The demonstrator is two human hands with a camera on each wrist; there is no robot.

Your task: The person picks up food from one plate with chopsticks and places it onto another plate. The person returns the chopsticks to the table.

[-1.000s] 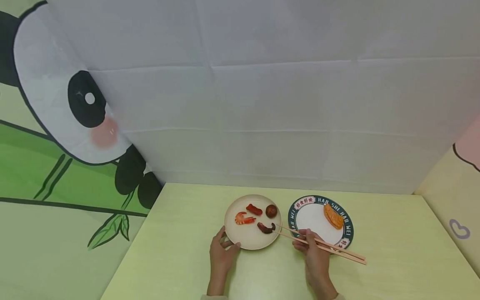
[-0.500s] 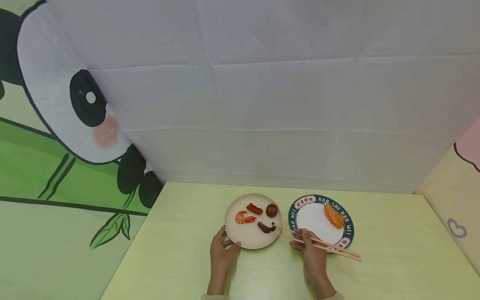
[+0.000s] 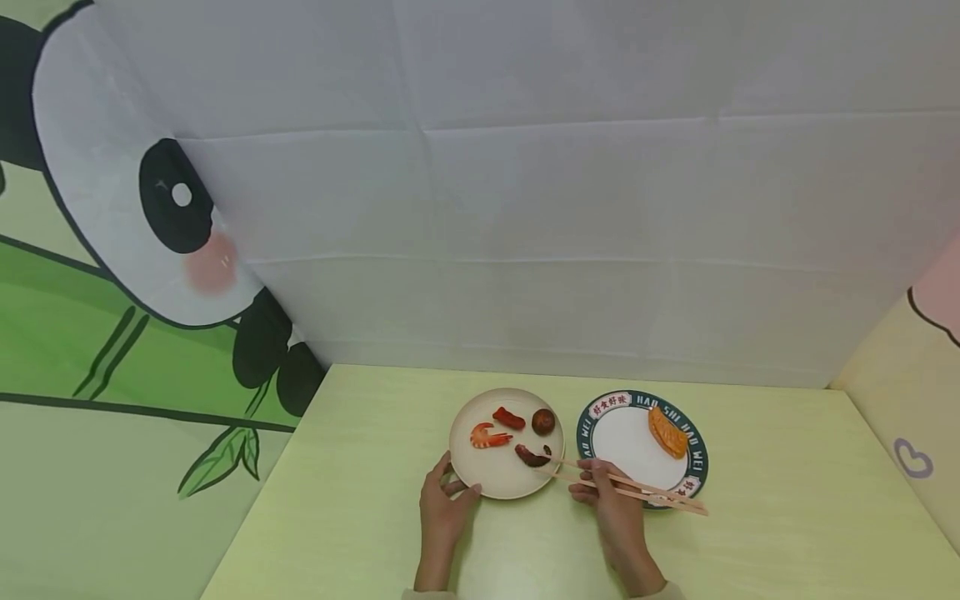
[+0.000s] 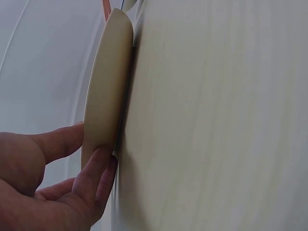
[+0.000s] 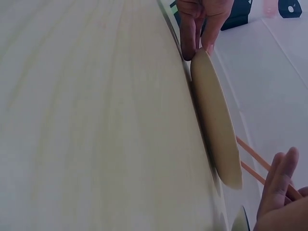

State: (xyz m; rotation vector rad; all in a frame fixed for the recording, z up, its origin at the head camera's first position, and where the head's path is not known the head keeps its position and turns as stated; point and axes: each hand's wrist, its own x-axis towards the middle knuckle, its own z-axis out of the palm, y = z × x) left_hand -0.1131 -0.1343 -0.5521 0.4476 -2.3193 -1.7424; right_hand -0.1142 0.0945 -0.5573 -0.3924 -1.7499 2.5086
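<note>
At the frame's lower centre, the curved dark-brown food piece (image 3: 532, 456) lies roughly crosswise on the cream plate (image 3: 491, 477), up-left of the nearer right hand (image 3: 615, 502). That grip clamps chopsticks (image 3: 667, 494), tips parted by the piece's right end; the left hand (image 3: 446, 506) pinches the plate's rim.

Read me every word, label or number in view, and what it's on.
"HAO SHI HAO WEI": dark-rimmed plate, rim top and right.
"好食好味": upper-left panel on that rim.
"AO WEI": left side of that rim, its start hidden.
Lower-right panel: partly covered, too small to read.
No numbers visible.
</note>
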